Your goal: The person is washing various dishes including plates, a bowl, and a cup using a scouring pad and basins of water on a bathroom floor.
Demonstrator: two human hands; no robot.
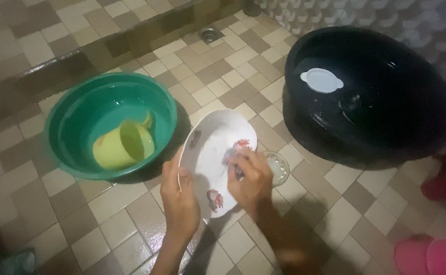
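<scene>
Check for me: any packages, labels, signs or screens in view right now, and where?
None in view. Only a printed pattern: red floral motifs on the white plate, held over the tiled floor by the left hand while the right hand rubs it.

The single head-worn camera looks steeply down from close above onto a beige-and-brown tiled floor. The round green plastic basin sits at ten o'clock, the large black plastic tub at two o'clock. No second view exists.
</scene>
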